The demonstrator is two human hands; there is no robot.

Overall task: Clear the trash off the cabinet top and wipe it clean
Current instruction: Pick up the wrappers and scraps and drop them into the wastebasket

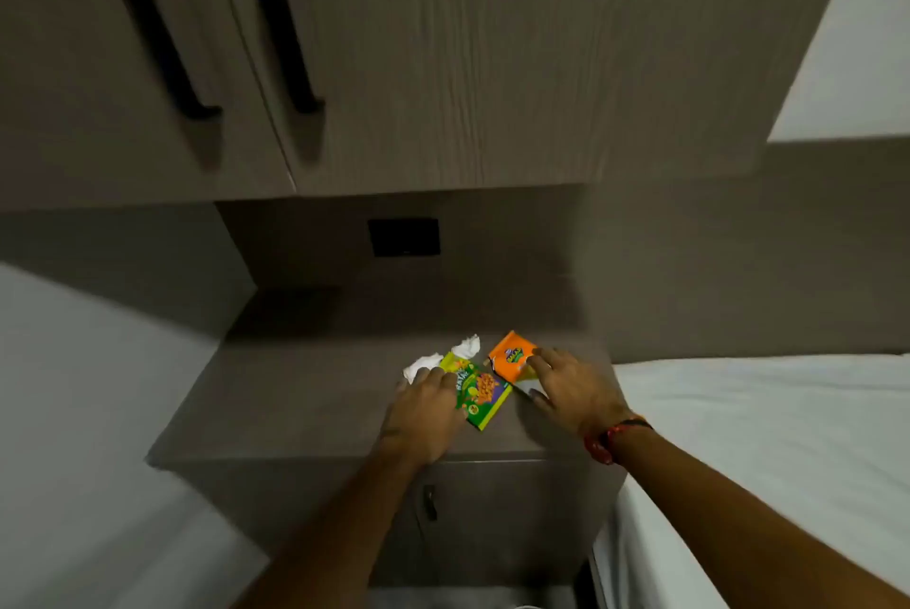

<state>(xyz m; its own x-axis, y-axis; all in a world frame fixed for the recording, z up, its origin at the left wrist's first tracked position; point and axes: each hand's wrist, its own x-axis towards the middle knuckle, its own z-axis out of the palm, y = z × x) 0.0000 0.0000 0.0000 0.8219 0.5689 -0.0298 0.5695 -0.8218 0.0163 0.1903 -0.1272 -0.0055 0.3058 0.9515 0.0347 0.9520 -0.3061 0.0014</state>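
On the grey-brown cabinet top (295,392) lies a small heap of trash. A green snack wrapper (485,394) lies flat, with my left hand (426,411) spread over its left edge and over a crumpled white tissue (421,364). A second white tissue (467,346) sits just behind the green wrapper. To the right is an orange snack wrapper (509,357). My right hand (571,387) rests on its right side, fingers apart and touching it. Neither hand has lifted anything.
Tall wardrobe doors with long black handles (283,17) rise above the cabinet's recess. A black wall socket (404,236) sits on the back panel. A bed with a white sheet (763,460) adjoins the cabinet on the right. A small drawer handle (430,502) is below.
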